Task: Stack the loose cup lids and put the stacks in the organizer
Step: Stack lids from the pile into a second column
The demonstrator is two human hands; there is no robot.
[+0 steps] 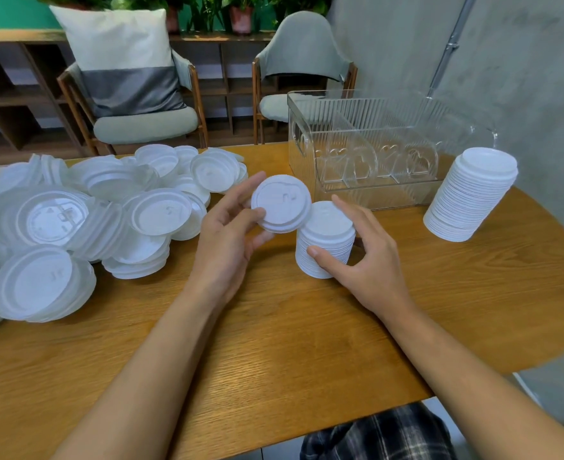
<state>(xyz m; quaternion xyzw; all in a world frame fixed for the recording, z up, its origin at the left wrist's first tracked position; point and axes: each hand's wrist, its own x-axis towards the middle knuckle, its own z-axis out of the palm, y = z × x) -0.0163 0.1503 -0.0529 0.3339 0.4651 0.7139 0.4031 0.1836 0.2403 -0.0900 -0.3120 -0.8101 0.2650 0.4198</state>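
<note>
Here, lid [280, 204] between left fingers [243, 188].

On the table [274, 343], a pile of loose lids [74, 220] fills the left side. A short stack [327, 240] stands at the centre, with the right hand [367, 257] curled round it from the right. Just left of it, the left hand [227, 237] holds a single lid [280, 204] over the stack's left edge. The organizer [373, 190] sits behind the short stack, and a tall stack [470, 197] stands just right of it. Behind the table are a left chair [144, 124] carrying a cushion [121, 58] and a right chair [307, 48].
</note>
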